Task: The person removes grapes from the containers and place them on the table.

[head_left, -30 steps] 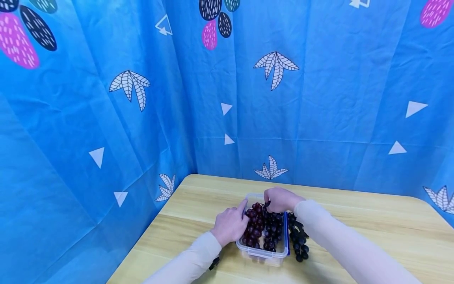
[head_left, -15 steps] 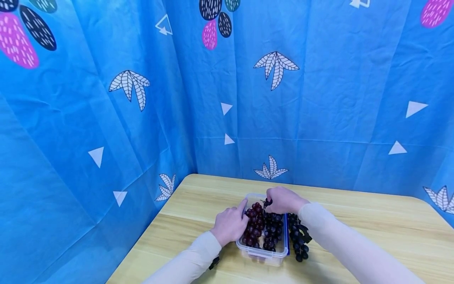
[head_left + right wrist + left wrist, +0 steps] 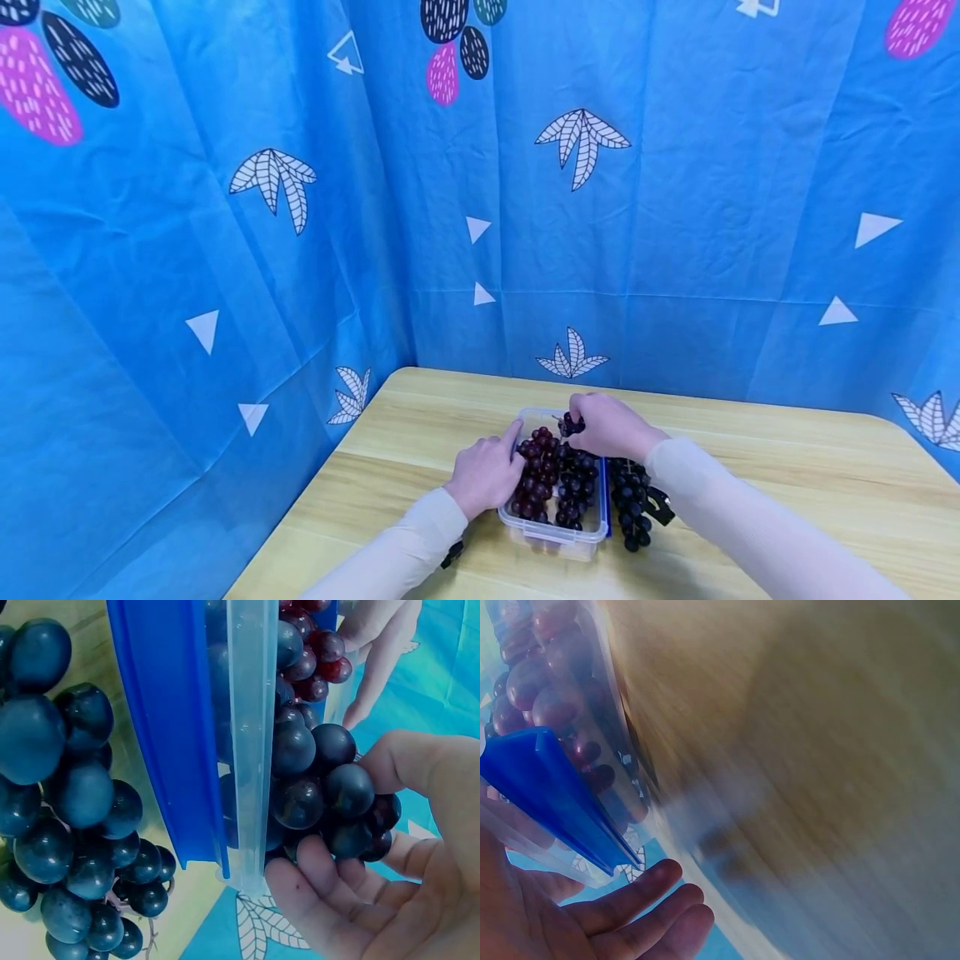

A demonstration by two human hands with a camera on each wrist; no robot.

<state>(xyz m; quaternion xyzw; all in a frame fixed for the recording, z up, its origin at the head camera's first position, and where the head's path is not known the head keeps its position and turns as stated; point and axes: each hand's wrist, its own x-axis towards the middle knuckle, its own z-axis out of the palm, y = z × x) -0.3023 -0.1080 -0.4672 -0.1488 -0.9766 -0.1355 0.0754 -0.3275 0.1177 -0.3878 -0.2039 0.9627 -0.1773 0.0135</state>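
Observation:
A clear plastic food container [image 3: 553,532] with blue clip flaps [image 3: 161,735] stands on the table. Inside it lie a red grape bunch [image 3: 534,479] on the left and a dark grape bunch [image 3: 577,485] on the right. My right hand [image 3: 611,425] grips dark grapes [image 3: 330,787] at the container's far right corner, fingers curled around them. Whether these belong to the bunch below, I cannot tell. Against the container's left rim rests my left hand [image 3: 483,473], index finger extended along it. In the left wrist view its fingers [image 3: 649,892] are fairly straight beside a blue flap.
Another dark grape bunch [image 3: 628,508] lies on the wooden table [image 3: 750,467], just right of the container. A small dark object [image 3: 452,554] shows beneath the left wrist. Patterned blue curtains [image 3: 675,250] stand behind and left of the table.
My right hand has shifted slightly right and away from the container's middle, bringing its dark grapes along and more into sight. The left hand and container have stayed put.

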